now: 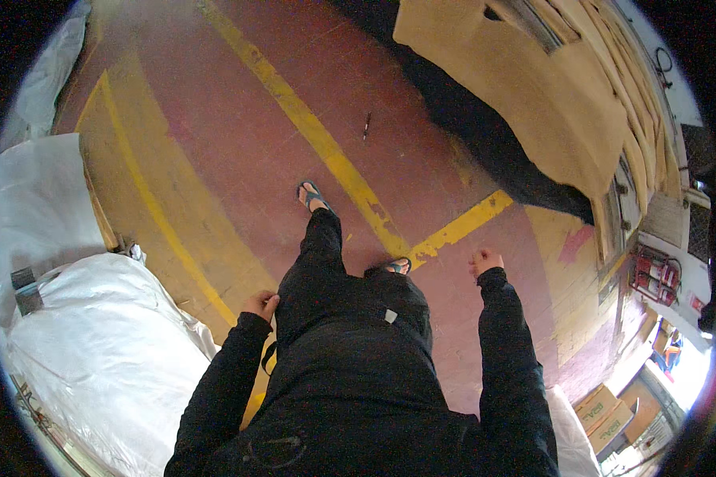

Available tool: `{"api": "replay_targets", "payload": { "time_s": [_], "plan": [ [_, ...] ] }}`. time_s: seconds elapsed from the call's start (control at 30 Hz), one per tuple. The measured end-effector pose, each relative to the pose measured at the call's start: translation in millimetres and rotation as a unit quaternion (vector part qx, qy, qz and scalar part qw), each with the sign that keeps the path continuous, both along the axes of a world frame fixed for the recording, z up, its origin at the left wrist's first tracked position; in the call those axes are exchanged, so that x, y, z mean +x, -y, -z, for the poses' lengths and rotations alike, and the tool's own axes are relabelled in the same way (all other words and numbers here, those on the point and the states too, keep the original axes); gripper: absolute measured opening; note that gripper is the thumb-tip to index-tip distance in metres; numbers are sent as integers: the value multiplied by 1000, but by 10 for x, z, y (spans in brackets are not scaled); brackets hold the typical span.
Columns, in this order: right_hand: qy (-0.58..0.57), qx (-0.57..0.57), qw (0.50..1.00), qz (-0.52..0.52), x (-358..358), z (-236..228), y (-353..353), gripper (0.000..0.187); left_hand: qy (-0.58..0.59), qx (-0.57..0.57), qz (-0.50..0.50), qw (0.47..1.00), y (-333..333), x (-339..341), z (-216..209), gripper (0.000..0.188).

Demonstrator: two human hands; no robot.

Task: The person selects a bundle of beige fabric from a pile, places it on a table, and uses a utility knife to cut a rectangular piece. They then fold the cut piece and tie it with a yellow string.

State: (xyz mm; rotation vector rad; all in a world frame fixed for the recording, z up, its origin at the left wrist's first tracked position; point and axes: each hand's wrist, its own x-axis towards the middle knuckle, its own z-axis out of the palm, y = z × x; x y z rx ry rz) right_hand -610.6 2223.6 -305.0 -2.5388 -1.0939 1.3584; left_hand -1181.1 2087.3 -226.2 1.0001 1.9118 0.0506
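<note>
My left hand [261,304] hangs beside my left thigh, its fingers curled in and the thumb laid against them. Out to the right of my body, my right hand [486,262] is held over the floor with its fingers loosely curled in. Nothing shows in either hand, and neither touches any object. My legs, in black trousers [350,318], are in mid-stride, the left sandal [317,196] ahead of the right sandal [398,266]. A thin dark pen-like stick [367,126] lies on the floor ahead.
Yellow lines [318,139] cross the worn red floor [254,151]. Bulky white-wrapped loads [103,334] stand along the left. At the right is a stack of large brown sheets [525,87] over black material [469,127]. Beyond are a red rack [655,274] and cardboard boxes [605,417].
</note>
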Motion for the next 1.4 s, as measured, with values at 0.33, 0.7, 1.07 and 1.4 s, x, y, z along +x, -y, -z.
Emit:
{"api": "replay_targets", "payload": {
  "time_s": [0.33,0.7,1.07,1.4],
  "plan": [
    [12,9,966,-259,-1682,842,-1975,27,-14,-128,62,990,-1865,-116,838,48],
    [129,-70,949,-280,-2949,4737,-3851,34,-134,-287,-37,948,-1512,562,1568,103],
    [50,66,932,-352,-2847,4723,-3617,61,-37,-213,-255,942,-1329,735,1399,79],
    [-36,51,996,-68,-1250,492,-3345,48,156,-106,-336,923,85,394,43,45]
  ]
}}
